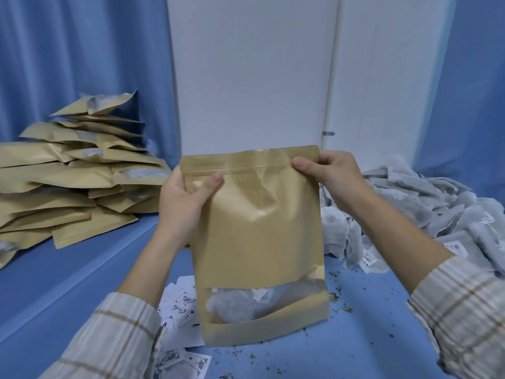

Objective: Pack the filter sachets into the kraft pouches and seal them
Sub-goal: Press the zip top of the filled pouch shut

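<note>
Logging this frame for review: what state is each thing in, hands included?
Kraft pouch: upright, held up, sachets visible in window.
Left hand: pinches pouch top.
Right hand: pinches pouch's top corner.
Pouch stack: piled flat.
Sachet heap: loose.
Labels: scattered.

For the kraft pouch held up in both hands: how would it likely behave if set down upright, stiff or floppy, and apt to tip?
The kraft pouch probably flexes rather than stays stiff: its upper panel shows creases between the left hand and right hand. It seems light, held only by pinches at the top. Sachets sit low behind the window, so it may stand, though a nudge could tip it.
</note>
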The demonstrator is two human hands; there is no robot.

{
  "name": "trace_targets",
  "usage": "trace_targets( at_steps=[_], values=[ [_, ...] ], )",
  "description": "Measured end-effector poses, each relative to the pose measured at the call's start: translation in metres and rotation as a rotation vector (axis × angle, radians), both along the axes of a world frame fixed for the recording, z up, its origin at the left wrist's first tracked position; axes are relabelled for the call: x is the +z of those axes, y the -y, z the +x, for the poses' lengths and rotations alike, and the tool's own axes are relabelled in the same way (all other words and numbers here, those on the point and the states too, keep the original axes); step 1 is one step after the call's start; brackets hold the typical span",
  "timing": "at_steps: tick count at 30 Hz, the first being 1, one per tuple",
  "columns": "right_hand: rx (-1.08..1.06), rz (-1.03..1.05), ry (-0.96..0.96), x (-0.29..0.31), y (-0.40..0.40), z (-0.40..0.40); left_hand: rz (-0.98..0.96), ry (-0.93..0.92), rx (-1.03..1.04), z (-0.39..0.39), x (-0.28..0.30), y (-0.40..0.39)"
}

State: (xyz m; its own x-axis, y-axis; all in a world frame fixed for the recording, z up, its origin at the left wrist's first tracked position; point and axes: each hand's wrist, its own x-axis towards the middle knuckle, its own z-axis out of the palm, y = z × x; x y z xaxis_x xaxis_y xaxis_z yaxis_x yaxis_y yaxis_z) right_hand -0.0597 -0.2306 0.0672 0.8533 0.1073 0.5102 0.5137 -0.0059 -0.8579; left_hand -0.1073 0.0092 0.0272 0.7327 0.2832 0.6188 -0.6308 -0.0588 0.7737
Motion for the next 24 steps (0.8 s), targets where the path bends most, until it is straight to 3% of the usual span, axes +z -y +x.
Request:
trace_targets(
  at_steps=[7, 15, 24],
  values=[
    [0.079, -0.147, 0.004, 0.015, 0.006, -0.006, 0.024, -0.026, 0.047, -0.003, 0.002, 0.001],
    [-0.067, -0.122, 0.016, 0.017, 0.009, -0.008, -0.031, 0.003, 0.103, -0.005, 0.004, 0.004],
    [-0.104, -0.938, 0.248, 0.057, -0.015, -0.028, 0.053, 0.073, 0.056, -0.016, 0.005, 0.018]
  ],
)
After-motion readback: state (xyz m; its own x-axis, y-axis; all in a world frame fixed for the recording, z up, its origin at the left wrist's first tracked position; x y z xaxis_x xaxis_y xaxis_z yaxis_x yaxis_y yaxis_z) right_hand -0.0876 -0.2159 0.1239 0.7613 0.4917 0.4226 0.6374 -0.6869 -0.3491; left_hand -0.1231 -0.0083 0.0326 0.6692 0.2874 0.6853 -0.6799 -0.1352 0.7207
